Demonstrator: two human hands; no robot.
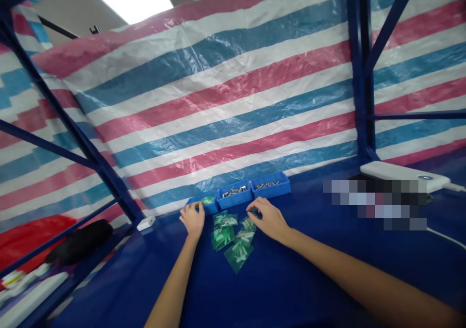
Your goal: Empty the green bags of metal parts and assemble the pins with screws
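Note:
My left hand (192, 217) is at the front of the left blue bin (211, 208), fingers bent and apart, with nothing visible in them. Green-tinted plastic bags (208, 200) lie inside that bin. My right hand (268, 218) hovers beside the small filled bags, thumb and forefinger curved with a small gap between the tips. Between my hands, several clear green zip bags (223, 236) holding small pale parts lie in a loose pile. One bag (239, 254) lies nearest me. What is inside the bags is too small to name.
A middle blue bin (235, 202) and a right blue bin (273, 190) hold small metal parts. A white power bank (404, 175) with a cable lies at right, beside a blurred-out patch. A white adapter (146, 223) sits by the left frame post (124, 204). Striped sheeting (225, 100) hangs behind.

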